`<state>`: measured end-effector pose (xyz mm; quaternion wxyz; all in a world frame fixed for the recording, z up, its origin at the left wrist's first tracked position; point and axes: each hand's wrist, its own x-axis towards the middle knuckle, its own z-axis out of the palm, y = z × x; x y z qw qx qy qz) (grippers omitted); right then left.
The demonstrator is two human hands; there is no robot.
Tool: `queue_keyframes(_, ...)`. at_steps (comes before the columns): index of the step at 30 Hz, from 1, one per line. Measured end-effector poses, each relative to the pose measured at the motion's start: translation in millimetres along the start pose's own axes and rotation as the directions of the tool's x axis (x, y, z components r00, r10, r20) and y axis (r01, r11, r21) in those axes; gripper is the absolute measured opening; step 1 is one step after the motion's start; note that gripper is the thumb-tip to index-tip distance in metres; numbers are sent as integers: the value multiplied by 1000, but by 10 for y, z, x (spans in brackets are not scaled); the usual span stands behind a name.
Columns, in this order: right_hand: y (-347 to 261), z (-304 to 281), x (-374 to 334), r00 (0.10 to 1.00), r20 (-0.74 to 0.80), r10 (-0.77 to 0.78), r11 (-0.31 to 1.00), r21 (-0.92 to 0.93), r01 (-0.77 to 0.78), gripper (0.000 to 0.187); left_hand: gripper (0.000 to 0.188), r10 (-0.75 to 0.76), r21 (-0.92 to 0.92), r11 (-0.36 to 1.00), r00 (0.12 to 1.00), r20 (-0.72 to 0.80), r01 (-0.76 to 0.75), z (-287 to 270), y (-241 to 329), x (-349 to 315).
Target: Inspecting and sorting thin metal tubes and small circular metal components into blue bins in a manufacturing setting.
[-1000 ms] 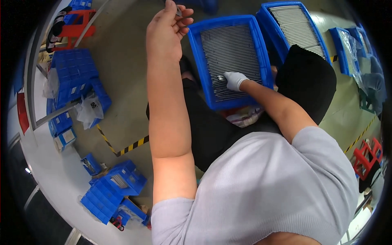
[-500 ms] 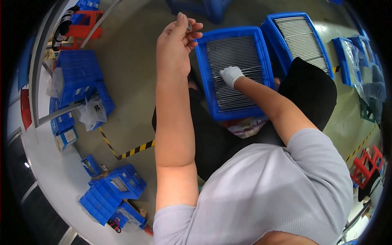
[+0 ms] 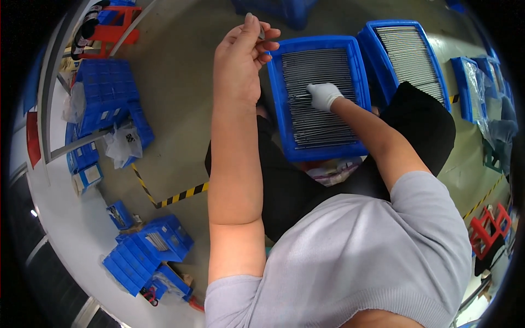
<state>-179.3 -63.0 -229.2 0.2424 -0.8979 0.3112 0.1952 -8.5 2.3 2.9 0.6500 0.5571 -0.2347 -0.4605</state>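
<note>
A blue crate (image 3: 360, 71) in front of me is filled with thin grey metal rods (image 3: 317, 63) lying crosswise in tight rows. Over the middle of those rods is my right hand (image 3: 324, 97), in a white glove. Its fingers are closed at the tips around a shiny rod (image 3: 299, 97); whether more than one is pinched I cannot tell. Bare and raised beside the crate's far left corner, my left hand (image 3: 245, 44) has its fingers curled in. Between thumb and fingers shows a small grey piece (image 3: 261, 34), too small to name.
A second blue crate (image 3: 377, 71) of lighter rods stands to the right of the first. Farther right is another crate (image 3: 465, 87) under clear plastic. Stacked blue crates (image 3: 106, 90) and a red stool (image 3: 115, 35) are at the left. Yellow-black tape (image 3: 183, 195) marks the floor.
My right hand has shifted slightly right and up over the rods, with a rod now showing at its fingertips. The left hand stays raised and curled. The whole view has shifted a little.
</note>
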Motion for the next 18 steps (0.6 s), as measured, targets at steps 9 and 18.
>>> queue_keyframes(9, 600, 239, -112, 971, -105, 213, 976, 62, -207, 28, 32, 6, -19, 1000, 1000, -22, -6, -34, 14, -14)
queue_keyframes(18, 477, -507, -10, 996, -22, 82, 917, -389, -84, 29, 32, 31, -43, 999, 999, -34, -33, 3, -7, 44)
